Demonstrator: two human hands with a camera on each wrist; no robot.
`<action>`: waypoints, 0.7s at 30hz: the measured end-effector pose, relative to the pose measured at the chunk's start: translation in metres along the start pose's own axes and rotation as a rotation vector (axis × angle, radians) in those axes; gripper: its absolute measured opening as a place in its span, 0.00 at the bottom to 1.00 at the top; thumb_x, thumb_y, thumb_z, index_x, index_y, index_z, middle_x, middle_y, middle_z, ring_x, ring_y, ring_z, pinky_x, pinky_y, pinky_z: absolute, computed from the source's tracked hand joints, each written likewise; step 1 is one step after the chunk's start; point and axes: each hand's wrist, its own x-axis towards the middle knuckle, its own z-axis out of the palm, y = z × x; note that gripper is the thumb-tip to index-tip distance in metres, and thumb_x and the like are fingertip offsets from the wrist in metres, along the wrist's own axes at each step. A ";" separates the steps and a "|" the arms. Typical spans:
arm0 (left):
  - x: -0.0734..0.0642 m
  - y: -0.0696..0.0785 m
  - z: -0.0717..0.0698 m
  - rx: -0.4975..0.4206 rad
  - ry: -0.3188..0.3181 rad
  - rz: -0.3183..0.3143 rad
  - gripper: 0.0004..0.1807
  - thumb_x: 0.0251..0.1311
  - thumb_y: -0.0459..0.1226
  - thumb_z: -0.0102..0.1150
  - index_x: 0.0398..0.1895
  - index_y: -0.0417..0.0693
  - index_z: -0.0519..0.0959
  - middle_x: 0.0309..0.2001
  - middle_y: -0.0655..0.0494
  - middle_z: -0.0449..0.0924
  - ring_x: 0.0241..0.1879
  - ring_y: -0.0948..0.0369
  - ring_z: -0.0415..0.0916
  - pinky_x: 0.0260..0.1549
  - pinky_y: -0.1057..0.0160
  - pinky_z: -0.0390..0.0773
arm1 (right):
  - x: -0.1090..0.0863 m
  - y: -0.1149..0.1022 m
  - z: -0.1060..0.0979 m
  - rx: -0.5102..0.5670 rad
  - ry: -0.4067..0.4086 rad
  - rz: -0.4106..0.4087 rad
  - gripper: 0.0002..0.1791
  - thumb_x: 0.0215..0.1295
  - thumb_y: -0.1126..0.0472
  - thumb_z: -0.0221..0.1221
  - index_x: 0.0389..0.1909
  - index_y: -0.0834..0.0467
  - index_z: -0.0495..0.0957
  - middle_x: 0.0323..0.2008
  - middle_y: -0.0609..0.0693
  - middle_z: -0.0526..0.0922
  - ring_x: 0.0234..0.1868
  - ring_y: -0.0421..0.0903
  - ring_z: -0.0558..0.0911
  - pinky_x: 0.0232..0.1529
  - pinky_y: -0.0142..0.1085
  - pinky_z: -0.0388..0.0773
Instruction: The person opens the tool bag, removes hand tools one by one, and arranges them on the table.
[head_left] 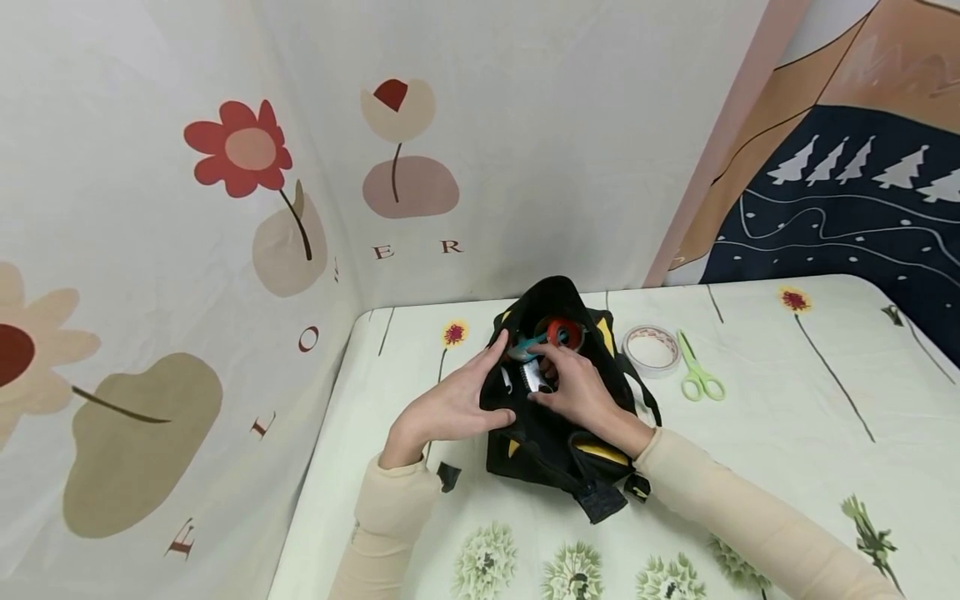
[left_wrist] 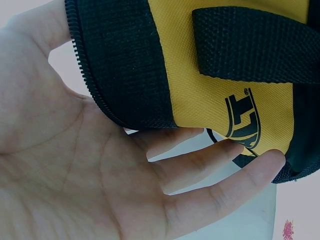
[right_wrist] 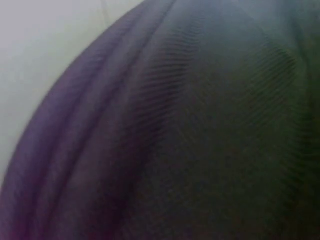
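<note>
A black and yellow tool bag (head_left: 540,454) lies unzipped on the table, its mouth facing up. My left hand (head_left: 453,404) holds its left rim, thumb inside; in the left wrist view the other fingers (left_wrist: 215,200) extend along the yellow outer wall. Inside the bag, my right hand (head_left: 577,387) has its thumb and index finger around a small white-and-black object (head_left: 532,377), whose kind is unclear. Beyond the fingertips lie a teal-handled tool (head_left: 522,348) and a red ring-shaped item (head_left: 565,332), partly hidden. Only dark bag fabric (right_wrist: 200,140) fills most of the right wrist view.
Right of the bag lie a roll of tape (head_left: 651,348) and green scissors (head_left: 699,379). A black strap (head_left: 643,387) loops from the bag's right side. The flower-printed tablecloth (head_left: 780,417) meets a fabric wall (head_left: 525,167) behind the bag.
</note>
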 end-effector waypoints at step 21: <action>0.002 -0.002 0.000 0.011 -0.001 0.018 0.59 0.70 0.40 0.67 0.94 0.52 0.38 0.91 0.45 0.41 0.89 0.45 0.46 0.83 0.38 0.56 | 0.006 0.007 0.013 -0.019 -0.018 -0.002 0.41 0.52 0.67 0.85 0.69 0.64 0.81 0.52 0.64 0.86 0.45 0.58 0.86 0.45 0.54 0.86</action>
